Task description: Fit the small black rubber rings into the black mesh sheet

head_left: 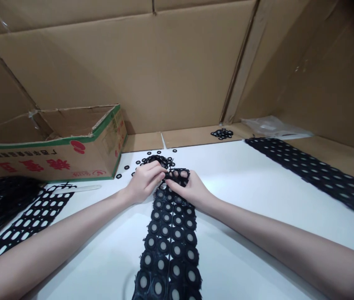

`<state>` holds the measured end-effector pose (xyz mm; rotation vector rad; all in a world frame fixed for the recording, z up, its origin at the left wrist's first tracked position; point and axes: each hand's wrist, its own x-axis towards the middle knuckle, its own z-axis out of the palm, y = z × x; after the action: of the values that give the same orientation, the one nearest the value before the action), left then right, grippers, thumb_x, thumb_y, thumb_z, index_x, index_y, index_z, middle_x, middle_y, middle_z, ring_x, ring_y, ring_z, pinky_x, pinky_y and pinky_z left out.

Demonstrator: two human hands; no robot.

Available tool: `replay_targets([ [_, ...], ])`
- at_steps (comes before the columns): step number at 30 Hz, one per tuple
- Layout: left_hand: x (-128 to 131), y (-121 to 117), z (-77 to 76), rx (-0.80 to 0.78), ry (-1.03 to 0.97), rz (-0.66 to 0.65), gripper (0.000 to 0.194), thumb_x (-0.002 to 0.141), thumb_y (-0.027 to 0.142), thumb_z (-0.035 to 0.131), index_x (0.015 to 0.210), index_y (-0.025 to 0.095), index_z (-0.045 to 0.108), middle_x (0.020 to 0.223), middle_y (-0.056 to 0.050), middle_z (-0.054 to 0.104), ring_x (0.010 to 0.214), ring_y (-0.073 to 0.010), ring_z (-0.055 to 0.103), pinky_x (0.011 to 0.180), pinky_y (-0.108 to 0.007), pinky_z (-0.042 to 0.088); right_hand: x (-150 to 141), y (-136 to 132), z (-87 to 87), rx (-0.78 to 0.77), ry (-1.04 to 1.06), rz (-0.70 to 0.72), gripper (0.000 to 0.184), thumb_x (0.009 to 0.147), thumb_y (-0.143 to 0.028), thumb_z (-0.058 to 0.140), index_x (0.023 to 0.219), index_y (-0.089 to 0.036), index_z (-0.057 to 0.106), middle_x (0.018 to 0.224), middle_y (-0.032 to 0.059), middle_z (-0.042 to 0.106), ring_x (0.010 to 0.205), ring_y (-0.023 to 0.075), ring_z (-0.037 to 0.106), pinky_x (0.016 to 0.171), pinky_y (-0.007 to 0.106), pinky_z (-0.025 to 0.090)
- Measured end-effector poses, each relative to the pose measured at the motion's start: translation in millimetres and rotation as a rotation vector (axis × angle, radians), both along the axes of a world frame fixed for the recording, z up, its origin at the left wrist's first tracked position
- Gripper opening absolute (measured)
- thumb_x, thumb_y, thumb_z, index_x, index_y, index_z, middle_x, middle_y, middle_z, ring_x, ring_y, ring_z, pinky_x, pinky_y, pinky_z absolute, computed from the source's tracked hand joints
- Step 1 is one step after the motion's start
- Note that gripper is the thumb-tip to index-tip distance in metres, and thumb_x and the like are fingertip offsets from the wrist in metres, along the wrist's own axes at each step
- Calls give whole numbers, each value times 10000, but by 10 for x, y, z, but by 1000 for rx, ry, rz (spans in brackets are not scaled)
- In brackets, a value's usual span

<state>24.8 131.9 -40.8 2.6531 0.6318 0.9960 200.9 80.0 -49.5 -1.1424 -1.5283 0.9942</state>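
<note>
A long black rubber sheet of moulded rings (pixel 168 241) lies on the white table (pixel 245 187), running from the near edge up to my hands. My left hand (pixel 144 180) is closed, its fingertips pinching at the sheet's far end. My right hand (pixel 187 188) grips the same end from the right, fingers curled over the punched-out part. Just beyond the hands lies a small heap of loose black rings (pixel 156 160), with a few scattered around it.
An open cardboard box (pixel 71 146) with green trim stands at the left. Emptied black sheets with holes lie at left (pixel 30 216) and right (pixel 314 173). Another ring pile (pixel 222 133) and a clear plastic bag (pixel 273 127) sit at the back. Cardboard walls surround the table.
</note>
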Motion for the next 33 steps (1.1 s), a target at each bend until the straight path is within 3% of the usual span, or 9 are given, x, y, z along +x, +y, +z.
replay_targets([
  [9, 33, -15, 3, -122, -61, -7, 341, 971, 319, 361, 813, 142, 606, 778, -65, 583, 721, -165, 526, 665, -289, 386, -8, 4, 12, -1, -44, 12, 157, 709, -268, 615, 631, -189, 503, 588, -35, 499, 605, 135, 479, 620, 274, 399],
  [19, 62, 6, 19, -216, -79, 27, 345, 979, 306, 340, 701, 159, 482, 711, -25, 508, 690, -147, 475, 665, -271, 350, 1, 1, 15, 21, -57, 42, 152, 716, -272, 601, 632, -186, 507, 600, -29, 489, 611, 132, 460, 632, 279, 390],
  [26, 56, 43, 21, -236, -96, 34, 249, 954, 305, 417, 845, 158, 586, 802, -29, 586, 744, -148, 521, 698, -255, 367, -13, 5, 17, -4, -27, 20, 184, 706, -304, 628, 631, -187, 508, 625, -23, 523, 641, 143, 506, 655, 287, 402],
  [33, 74, 123, -16, -601, -436, 125, 274, 813, 371, 584, 660, 144, 575, 587, 9, 511, 567, -123, 457, 569, -245, 347, -21, -4, 14, 19, -27, 40, 150, 731, -294, 614, 656, -180, 552, 640, -10, 580, 666, 159, 551, 668, 290, 413],
])
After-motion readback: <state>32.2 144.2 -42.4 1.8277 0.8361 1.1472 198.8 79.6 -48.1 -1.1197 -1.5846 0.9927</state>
